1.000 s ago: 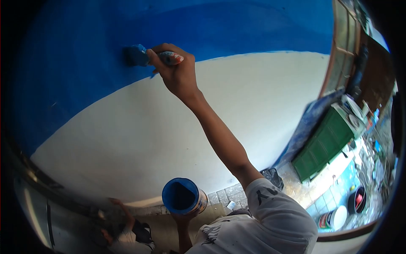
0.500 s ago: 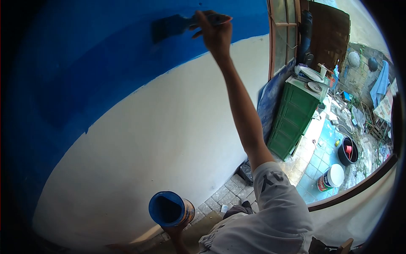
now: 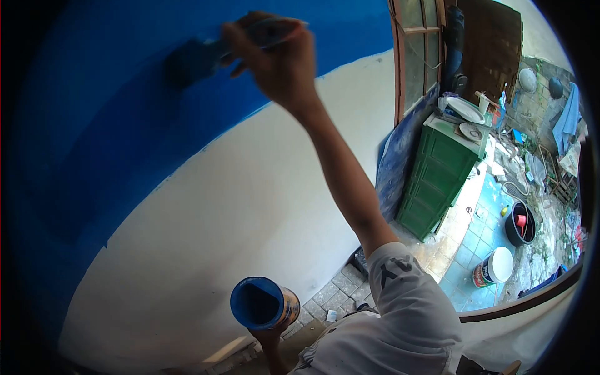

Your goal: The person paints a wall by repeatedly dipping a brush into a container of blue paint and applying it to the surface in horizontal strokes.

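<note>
My right hand (image 3: 281, 65) is closed around the handle of a wide paintbrush (image 3: 194, 61), up against the blue-painted upper part of the wall (image 3: 125, 125). The bristles look dark and wet with blue, and they are slightly blurred. Below a wavy edge, the wall (image 3: 206, 219) is white. Low in front of me, my left hand (image 3: 269, 334) grips a paint can (image 3: 289, 307) from beneath. Blue paint coats the can's rim and inside, and its mouth tilts toward me.
To the right stand a window frame (image 3: 398, 75) and a green cabinet (image 3: 440, 169) with plates on top. Beyond are a white-lidded bucket (image 3: 500, 265) and a black tub (image 3: 520, 228) holding a red dipper. Grey paving (image 3: 337, 290) runs along the wall's foot.
My right hand has moved left and slightly down along the blue area with the paintbrush. The paint can sits slightly further right in view, and the camera has shifted a little.
</note>
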`<state>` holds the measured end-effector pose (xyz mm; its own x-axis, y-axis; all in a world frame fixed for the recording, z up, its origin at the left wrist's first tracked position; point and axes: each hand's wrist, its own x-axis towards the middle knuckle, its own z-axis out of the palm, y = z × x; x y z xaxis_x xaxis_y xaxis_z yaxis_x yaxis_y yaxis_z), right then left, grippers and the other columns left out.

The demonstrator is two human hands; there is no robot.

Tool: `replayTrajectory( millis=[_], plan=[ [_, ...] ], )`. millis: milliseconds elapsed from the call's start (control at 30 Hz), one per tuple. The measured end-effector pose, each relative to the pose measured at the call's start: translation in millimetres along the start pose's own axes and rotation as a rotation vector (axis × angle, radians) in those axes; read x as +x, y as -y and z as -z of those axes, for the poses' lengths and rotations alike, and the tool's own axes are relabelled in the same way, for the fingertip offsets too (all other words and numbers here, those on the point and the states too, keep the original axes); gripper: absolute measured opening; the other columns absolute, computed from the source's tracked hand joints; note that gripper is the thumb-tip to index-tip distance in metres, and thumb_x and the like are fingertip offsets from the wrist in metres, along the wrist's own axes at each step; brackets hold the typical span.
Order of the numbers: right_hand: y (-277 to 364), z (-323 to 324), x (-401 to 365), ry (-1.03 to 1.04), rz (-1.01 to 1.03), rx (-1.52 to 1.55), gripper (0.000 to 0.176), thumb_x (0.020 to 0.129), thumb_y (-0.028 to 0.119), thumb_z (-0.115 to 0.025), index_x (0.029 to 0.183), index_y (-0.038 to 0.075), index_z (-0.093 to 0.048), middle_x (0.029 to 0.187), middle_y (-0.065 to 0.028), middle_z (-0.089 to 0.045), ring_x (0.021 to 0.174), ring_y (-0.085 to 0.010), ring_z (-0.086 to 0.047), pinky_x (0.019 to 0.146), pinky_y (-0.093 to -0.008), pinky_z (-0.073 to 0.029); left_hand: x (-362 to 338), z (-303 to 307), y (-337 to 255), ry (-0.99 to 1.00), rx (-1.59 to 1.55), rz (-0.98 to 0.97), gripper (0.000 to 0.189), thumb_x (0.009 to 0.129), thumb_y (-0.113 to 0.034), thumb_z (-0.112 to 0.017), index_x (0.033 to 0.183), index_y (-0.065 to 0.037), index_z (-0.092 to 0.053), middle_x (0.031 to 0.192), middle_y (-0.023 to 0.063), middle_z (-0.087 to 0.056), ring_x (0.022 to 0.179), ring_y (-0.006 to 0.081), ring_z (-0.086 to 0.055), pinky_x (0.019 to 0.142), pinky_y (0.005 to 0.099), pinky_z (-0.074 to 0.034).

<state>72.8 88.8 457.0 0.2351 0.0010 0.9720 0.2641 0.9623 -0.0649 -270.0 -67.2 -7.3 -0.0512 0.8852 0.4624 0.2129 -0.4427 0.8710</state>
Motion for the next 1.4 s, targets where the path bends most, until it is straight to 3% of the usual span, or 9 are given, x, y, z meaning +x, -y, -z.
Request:
replayTrajectory(
  millis=[200, 333, 467, 600, 1000, 1100, 1133, 1167, 1400],
  plan=[
    [-67.0, 86.7, -3.0, -0.160, 0.004, -0.105, 0.024, 0.099, 0.023, -0.073, 0.098, 0.000, -0.074, 0.079, -0.0095, -0.075, 0.070, -0.0159, -0.076, 0.052, -0.0247, -0.059, 23.2, -39.2, -5.8, 0.043, -0.012, -0.023, 0.101, 0.048, -0.018, -0.105, 0.136, -0.004, -0.055, 0.129, 0.0117, -0.065, 0.115, 0.0264, -0.066, 0.102, 0.0416, -0.056],
    [-69.3, 159.4, 13.6, -0.283, 0.044, -0.464, 0.018, 0.100, 0.017, -0.072, 0.100, -0.001, -0.075, 0.079, -0.0104, -0.076, 0.070, -0.0145, -0.076, 0.051, -0.0236, -0.059, 24.2, -58.7, -2.5, 0.048, -0.017, -0.028, 0.102, 0.048, -0.018, -0.105, 0.135, -0.004, -0.055, 0.129, 0.0117, -0.065, 0.115, 0.0264, -0.066, 0.102, 0.0416, -0.056],
    [-48.6, 138.7, 14.9, -0.216, 0.128, -0.326, 0.018, 0.099, 0.019, -0.073, 0.098, 0.000, -0.075, 0.079, -0.0099, -0.075, 0.069, -0.0157, -0.076, 0.054, -0.0231, -0.060, 36.0, -81.2, -12.7, 0.083, 0.027, 0.000, 0.105, 0.047, -0.017, -0.105, 0.137, -0.003, -0.053, 0.128, 0.0112, -0.065, 0.115, 0.0259, -0.066, 0.102, 0.0415, -0.056],
    [-35.1, 69.6, 9.6, 0.075, 0.117, -0.034, 0.021, 0.098, 0.022, -0.074, 0.098, 0.001, -0.074, 0.079, -0.0085, -0.075, 0.068, -0.0155, -0.075, 0.055, -0.0237, -0.060, 50.4, -112.8, -28.4, 0.146, -0.164, 0.030, 0.111, 0.048, -0.019, -0.105, 0.142, -0.003, -0.049, 0.131, 0.0121, -0.063, 0.118, 0.0259, -0.064, 0.105, 0.0424, -0.054],
    [-102.4, 225.7, 35.2, -0.274, -0.045, -0.370, 0.025, 0.096, 0.022, -0.076, 0.105, -0.002, -0.075, 0.079, -0.0125, -0.076, 0.072, -0.0186, -0.078, 0.053, -0.0258, -0.062, 42.3, -134.5, -14.4, 0.102, -0.177, 0.000, 0.115, 0.048, -0.018, -0.106, 0.145, -0.003, -0.046, 0.135, 0.0129, -0.061, 0.122, 0.0265, -0.063, 0.107, 0.0430, -0.053],
    [-42.5, 190.5, 40.5, -0.150, -0.290, -0.482, 0.021, 0.101, 0.025, -0.069, 0.100, 0.005, -0.074, 0.098, -0.0183, -0.075, 0.083, -0.0278, -0.075, 0.071, -0.0365, -0.062, 41.3, -141.1, -18.5, 0.103, -0.181, 0.010, 0.115, 0.048, -0.018, -0.106, 0.145, -0.003, -0.045, 0.135, 0.0129, -0.061, 0.122, 0.0266, -0.062, 0.107, 0.0429, -0.053],
    [-19.7, 175.6, 40.7, -0.060, -0.377, -0.320, 0.021, 0.102, 0.030, -0.068, 0.106, 0.011, -0.075, 0.106, -0.0206, -0.076, 0.095, -0.0239, -0.076, 0.079, -0.0390, -0.063, 43.8, -143.6, -20.3, 0.110, -0.168, 0.015, 0.116, 0.048, -0.018, -0.106, 0.146, -0.003, -0.045, 0.135, 0.0129, -0.061, 0.122, 0.0266, -0.062, 0.107, 0.0428, -0.053],
    [-53.4, 154.2, 32.6, -0.175, 0.132, -0.077, 0.023, 0.095, 0.022, -0.077, 0.101, -0.001, -0.075, 0.079, -0.0123, -0.076, 0.072, -0.0190, -0.078, 0.055, -0.0268, -0.063, 45.9, -146.3, -19.8, 0.114, -0.165, 0.008, 0.116, 0.048, -0.018, -0.106, 0.146, -0.003, -0.045, 0.135, 0.0129, -0.061, 0.122, 0.0266, -0.062, 0.107, 0.0428, -0.053],
    [-61.6, 70.7, 20.5, 0.052, 0.152, 0.055, 0.021, 0.098, 0.019, -0.074, 0.094, -0.001, -0.074, 0.079, -0.0117, -0.076, 0.070, -0.0186, -0.077, 0.052, -0.0263, -0.060, 56.9, -173.1, -26.6, 0.147, -0.163, -0.003, 0.112, 0.049, -0.015, -0.105, 0.144, -0.004, -0.047, 0.133, 0.0117, -0.062, 0.119, 0.0254, -0.064, 0.106, 0.0427, -0.055]
  ],
)
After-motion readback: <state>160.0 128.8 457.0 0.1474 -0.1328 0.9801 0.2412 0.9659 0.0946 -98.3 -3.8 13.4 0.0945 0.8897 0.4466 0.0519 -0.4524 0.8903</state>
